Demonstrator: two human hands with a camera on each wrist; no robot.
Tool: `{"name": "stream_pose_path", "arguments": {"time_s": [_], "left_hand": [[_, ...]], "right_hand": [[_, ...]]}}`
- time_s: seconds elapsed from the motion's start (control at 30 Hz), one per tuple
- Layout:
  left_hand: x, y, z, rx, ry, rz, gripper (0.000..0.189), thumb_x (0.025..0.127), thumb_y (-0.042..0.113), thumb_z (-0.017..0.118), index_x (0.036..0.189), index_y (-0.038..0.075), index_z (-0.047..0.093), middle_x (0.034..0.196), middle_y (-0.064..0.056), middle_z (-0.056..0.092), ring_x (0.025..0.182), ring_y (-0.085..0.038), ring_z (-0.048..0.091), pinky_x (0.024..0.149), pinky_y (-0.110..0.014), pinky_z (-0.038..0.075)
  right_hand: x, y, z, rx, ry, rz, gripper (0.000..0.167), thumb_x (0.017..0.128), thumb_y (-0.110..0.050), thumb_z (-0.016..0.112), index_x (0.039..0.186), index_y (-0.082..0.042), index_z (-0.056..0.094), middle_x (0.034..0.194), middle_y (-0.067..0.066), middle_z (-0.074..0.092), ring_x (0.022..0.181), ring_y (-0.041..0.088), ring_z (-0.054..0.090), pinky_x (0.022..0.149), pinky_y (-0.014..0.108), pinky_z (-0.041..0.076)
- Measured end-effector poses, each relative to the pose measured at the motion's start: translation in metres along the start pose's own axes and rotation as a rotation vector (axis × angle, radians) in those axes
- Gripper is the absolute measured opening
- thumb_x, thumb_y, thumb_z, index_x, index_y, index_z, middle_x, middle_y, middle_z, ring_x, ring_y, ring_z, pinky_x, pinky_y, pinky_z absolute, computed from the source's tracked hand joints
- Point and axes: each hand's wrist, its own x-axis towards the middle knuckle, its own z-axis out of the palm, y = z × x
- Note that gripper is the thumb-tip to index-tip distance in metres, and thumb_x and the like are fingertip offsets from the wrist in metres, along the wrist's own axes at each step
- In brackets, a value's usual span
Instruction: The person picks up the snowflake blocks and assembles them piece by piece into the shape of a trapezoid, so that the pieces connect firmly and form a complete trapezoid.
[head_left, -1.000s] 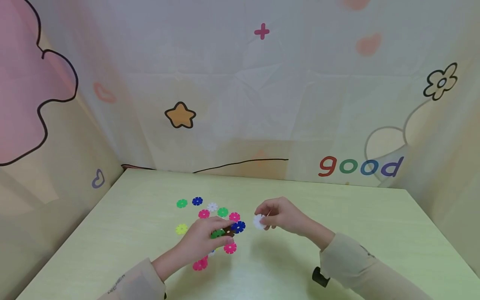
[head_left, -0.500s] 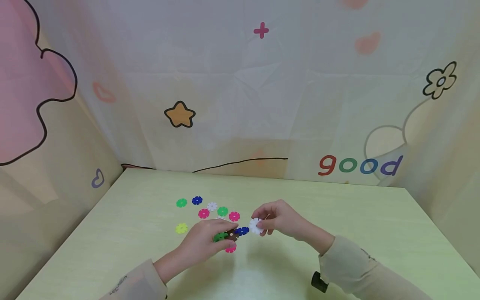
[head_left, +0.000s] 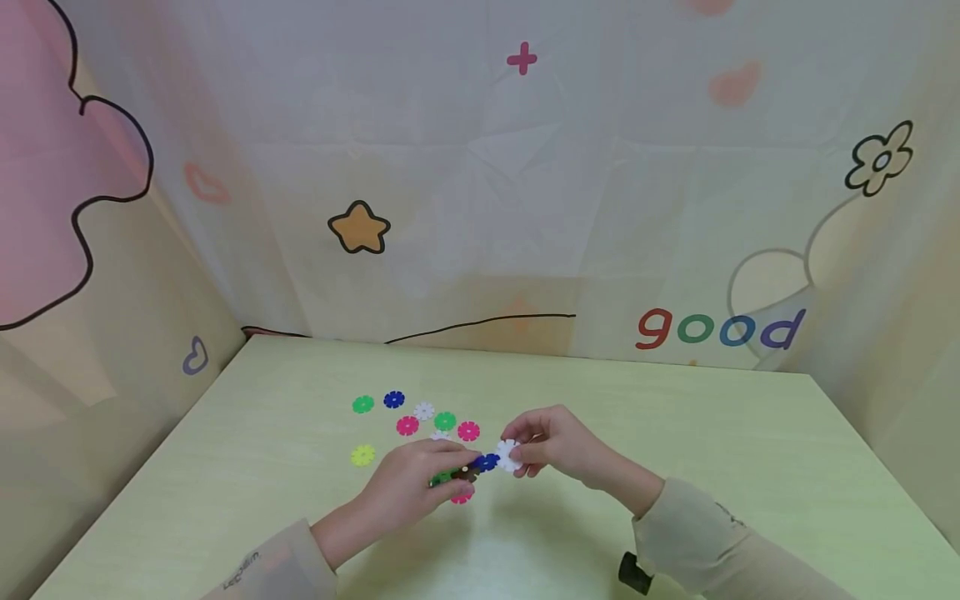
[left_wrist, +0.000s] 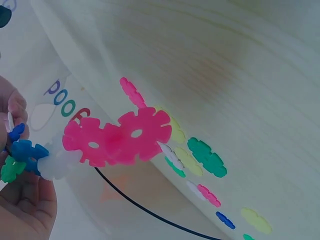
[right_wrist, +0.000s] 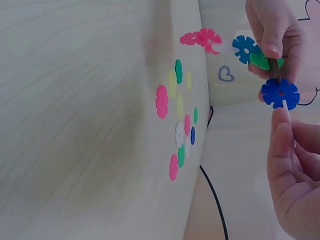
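My left hand [head_left: 408,479] grips a chain of linked plastic snowflake discs above the table. In the right wrist view the chain shows a dark blue disc [right_wrist: 272,94], a brown disc [right_wrist: 274,71], a green disc [right_wrist: 260,61] and a lighter blue disc [right_wrist: 244,49]. Its other end, in the left wrist view, has a whitish disc [left_wrist: 57,162] and overlapping pink discs [left_wrist: 142,132]. Between thumb and fingers, my right hand [head_left: 562,442] pinches a white disc [head_left: 508,456]. Seen edge-on, this disc overlaps the dark blue one's rim.
Loose snowflake discs lie on the pale table [head_left: 675,467], mostly beyond my left hand. Among them are a yellow disc [head_left: 363,455], a blue disc [head_left: 394,400], a green disc [head_left: 445,421] and a pink disc [head_left: 468,431]. A printed curtain [head_left: 450,167] hangs behind the table.
My right hand has moved left and slightly down, bringing the white disc from apart to the dark blue disc's edge. My left hand has shifted slightly right and turned the chain.
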Motion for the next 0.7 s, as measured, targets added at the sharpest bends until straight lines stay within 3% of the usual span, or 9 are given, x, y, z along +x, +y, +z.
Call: {"name": "stream_pose_path", "arguments": {"time_s": [0.1, 0.33, 0.7], "left_hand": [[0.000, 0.000, 0.000, 0.012, 0.031, 0.038, 0.034, 0.076, 0.029, 0.067, 0.108, 0.019, 0.065, 0.100, 0.005, 0.066, 0.089, -0.009, 0.062, 0.073, -0.022, 0.049], [-0.001, 0.003, 0.002, 0.070, 0.132, 0.197, 0.032, 0.071, 0.025, 0.071, 0.101, 0.013, 0.068, 0.088, 0.007, 0.068, 0.068, -0.006, 0.057, 0.060, -0.010, 0.042], [-0.002, 0.010, 0.003, 0.171, 0.257, 0.296, 0.032, 0.069, 0.027, 0.072, 0.097, 0.012, 0.070, 0.085, 0.007, 0.068, 0.064, -0.006, 0.056, 0.056, -0.007, 0.040]], "right_hand": [[-0.001, -0.002, 0.002, 0.017, 0.013, 0.008, 0.022, 0.080, -0.003, 0.061, 0.099, 0.008, 0.058, 0.077, 0.008, 0.061, 0.061, 0.012, 0.061, 0.061, 0.028, 0.052], [-0.006, -0.003, 0.006, 0.053, 0.073, 0.011, 0.020, 0.079, -0.002, 0.062, 0.096, 0.009, 0.060, 0.074, 0.006, 0.062, 0.059, 0.012, 0.060, 0.059, 0.026, 0.052], [-0.017, -0.010, 0.012, 0.156, 0.122, 0.038, 0.023, 0.078, 0.001, 0.061, 0.096, 0.014, 0.057, 0.069, 0.002, 0.060, 0.056, 0.011, 0.060, 0.056, 0.023, 0.051]]}}
